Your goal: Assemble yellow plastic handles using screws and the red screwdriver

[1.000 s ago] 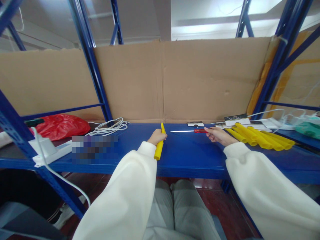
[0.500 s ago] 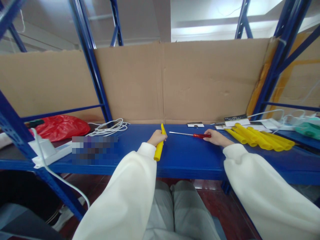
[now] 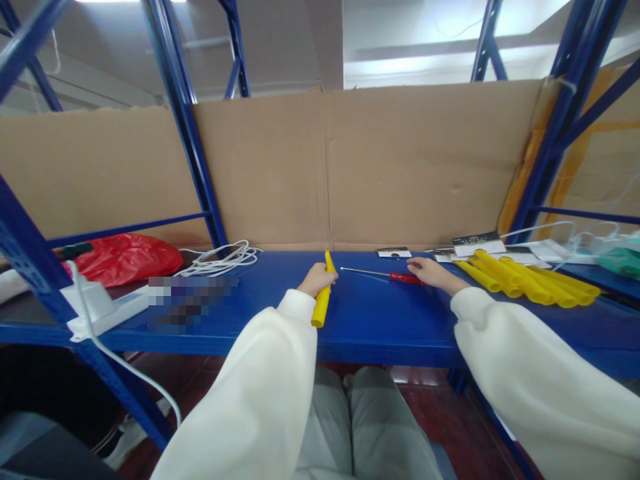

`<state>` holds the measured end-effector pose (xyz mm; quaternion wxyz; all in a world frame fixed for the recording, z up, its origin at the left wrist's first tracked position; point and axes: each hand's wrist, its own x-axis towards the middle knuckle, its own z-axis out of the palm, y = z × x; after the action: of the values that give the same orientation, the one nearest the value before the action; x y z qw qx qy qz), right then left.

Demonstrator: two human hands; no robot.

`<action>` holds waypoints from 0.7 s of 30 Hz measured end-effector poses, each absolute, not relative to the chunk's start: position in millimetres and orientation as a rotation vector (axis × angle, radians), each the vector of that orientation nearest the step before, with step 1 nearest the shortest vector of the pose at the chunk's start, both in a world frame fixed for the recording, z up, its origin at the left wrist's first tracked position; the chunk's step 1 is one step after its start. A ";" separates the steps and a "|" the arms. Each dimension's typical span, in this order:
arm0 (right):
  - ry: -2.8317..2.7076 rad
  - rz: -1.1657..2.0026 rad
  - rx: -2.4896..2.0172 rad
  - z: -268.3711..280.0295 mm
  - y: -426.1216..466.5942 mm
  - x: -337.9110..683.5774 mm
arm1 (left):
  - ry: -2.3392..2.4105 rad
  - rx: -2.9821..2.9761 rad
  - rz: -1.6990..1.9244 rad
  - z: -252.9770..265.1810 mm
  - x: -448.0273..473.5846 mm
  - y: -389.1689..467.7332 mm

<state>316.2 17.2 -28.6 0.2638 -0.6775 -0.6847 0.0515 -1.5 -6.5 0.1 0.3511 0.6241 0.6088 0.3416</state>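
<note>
My left hand [image 3: 319, 280] is closed around a yellow tube [image 3: 323, 308], whose narrow upper end sticks up past the fingers and whose wider end points toward me. To the right, a screwdriver with a red handle [image 3: 404, 277] lies on the blue shelf, its shaft pointing left at the tube. My right hand [image 3: 427, 272] is over the end of that handle, fingers reaching left and slightly apart, holding nothing that I can see. Just beyond the fingertips, near a small black-and-white card [image 3: 394, 253], lies a tiny dark piece [image 3: 398, 259], too small to name.
Several yellow tubes [image 3: 530, 280] lie at the right, beside black-and-white cards [image 3: 479, 243]. On the left are a white power strip [image 3: 107, 313], coiled white cable [image 3: 225, 258] and a red plastic bag [image 3: 133, 259]. A cardboard panel [image 3: 390, 167] stands behind the shelf.
My right hand has left the end of the screwdriver handle and moved up and left over it. The left hand keeps hold of the yellow tube.
</note>
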 end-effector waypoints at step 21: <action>-2.193 -0.053 -2.204 -15.5 87.6 294.6 | 1.593 1.670 0.847 -3.7 1.9 -4.5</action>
<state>294.6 87.6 -15.5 0.0159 -0.7086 -0.7052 -0.0169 1.9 -4.5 -3.7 0.3352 0.6399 0.6105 0.3246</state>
